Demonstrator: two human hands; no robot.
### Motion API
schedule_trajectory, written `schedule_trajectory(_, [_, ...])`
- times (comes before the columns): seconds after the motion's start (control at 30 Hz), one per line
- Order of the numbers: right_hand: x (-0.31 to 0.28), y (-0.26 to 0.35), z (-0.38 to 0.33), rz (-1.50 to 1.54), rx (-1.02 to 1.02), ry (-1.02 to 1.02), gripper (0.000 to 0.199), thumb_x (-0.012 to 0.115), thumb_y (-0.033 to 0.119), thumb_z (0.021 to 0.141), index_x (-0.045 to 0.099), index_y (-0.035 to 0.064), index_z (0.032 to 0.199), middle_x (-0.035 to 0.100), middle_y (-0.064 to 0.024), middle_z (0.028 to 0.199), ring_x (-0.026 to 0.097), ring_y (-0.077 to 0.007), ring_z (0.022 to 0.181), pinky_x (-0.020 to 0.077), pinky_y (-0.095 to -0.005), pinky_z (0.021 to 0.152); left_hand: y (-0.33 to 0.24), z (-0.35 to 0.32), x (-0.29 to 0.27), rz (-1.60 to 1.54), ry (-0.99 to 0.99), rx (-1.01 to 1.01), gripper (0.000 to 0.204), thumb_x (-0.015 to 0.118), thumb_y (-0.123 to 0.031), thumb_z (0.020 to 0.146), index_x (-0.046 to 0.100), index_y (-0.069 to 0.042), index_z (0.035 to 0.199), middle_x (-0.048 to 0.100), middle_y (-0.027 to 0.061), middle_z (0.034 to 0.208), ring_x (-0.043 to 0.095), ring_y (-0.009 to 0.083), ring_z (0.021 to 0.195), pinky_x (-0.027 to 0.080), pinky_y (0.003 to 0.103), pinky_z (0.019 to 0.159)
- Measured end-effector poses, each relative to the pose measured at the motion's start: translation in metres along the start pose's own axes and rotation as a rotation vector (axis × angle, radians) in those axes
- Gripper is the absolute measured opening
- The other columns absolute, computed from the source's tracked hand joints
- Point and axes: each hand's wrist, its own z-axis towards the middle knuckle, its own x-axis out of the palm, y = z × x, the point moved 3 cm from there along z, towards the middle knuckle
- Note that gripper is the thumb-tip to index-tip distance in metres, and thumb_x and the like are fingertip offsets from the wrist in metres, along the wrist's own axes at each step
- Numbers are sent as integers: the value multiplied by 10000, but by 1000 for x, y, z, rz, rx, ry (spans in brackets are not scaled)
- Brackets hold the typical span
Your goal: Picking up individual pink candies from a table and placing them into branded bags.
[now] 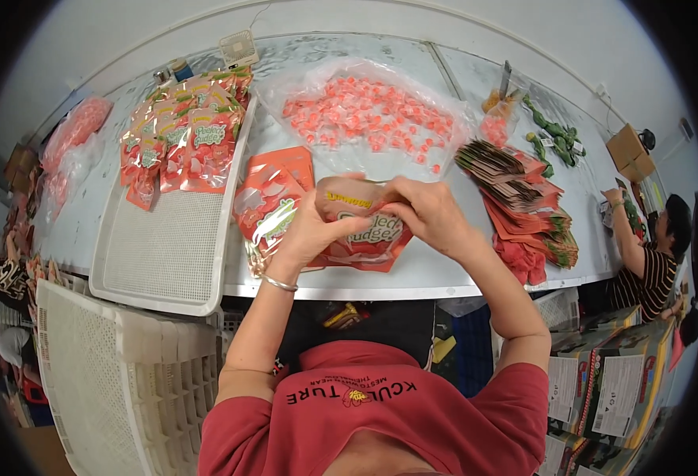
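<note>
A red pouch with a brownish top is held over the table's near edge. My left hand grips it at the left side, thumb across its front. My right hand pinches its upper right edge. The pouch's inside is hidden from this view. Just left of it lie more red pouches, overlapping beside my left wrist. Beyond my hands, small red pieces in clear wrappers are heaped on a spread clear plastic bag. A fanned stack of flat pouches lies to the right of my right hand.
At left, a white mesh tray has shiny pouches piled at its far end. Stacked white crates stand below it. Cartons stand at lower right. Another person works at the right, others at far left.
</note>
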Motion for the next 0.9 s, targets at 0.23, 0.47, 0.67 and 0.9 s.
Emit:
schedule_trajectory(0.23, [4, -17, 6, 315, 234, 151, 297, 684, 144, 772, 573, 35, 1025, 647, -127, 739, 630, -219, 633, 472, -324, 564, 12, 0, -16, 447, 37, 119, 248, 694, -47, 791, 612, -3, 1021, 674, 78, 910, 642, 136, 815, 540, 269, 695])
schedule_trajectory(0.47, [21, -13, 7, 115, 138, 151, 226, 626, 245, 817, 647, 20, 819, 625, -155, 740, 607, -313, 687, 459, -379, 610, 19, -6, -18, 349, -32, 95, 188, 645, -103, 850, 634, 10, 1000, 671, 57, 871, 618, 101, 785, 501, 241, 678])
schedule_trajectory(0.67, [22, -11, 17, -12, 83, 180, 219, 643, 211, 798, 621, -7, 813, 602, -144, 668, 587, -303, 613, 457, -347, 583, 1, -12, 0, 395, -93, 142, 186, 615, -137, 878, 639, 24, 969, 650, 16, 815, 582, 61, 763, 475, 227, 663])
schedule_trajectory(0.9, [20, -16, 27, 118, 179, 233, 249, 673, 237, 790, 639, -6, 836, 579, -140, 626, 580, -198, 574, 430, -320, 542, 0, -7, -24, 426, -195, 247, 199, 616, -162, 882, 640, 25, 945, 627, -8, 765, 531, 37, 705, 433, 203, 608])
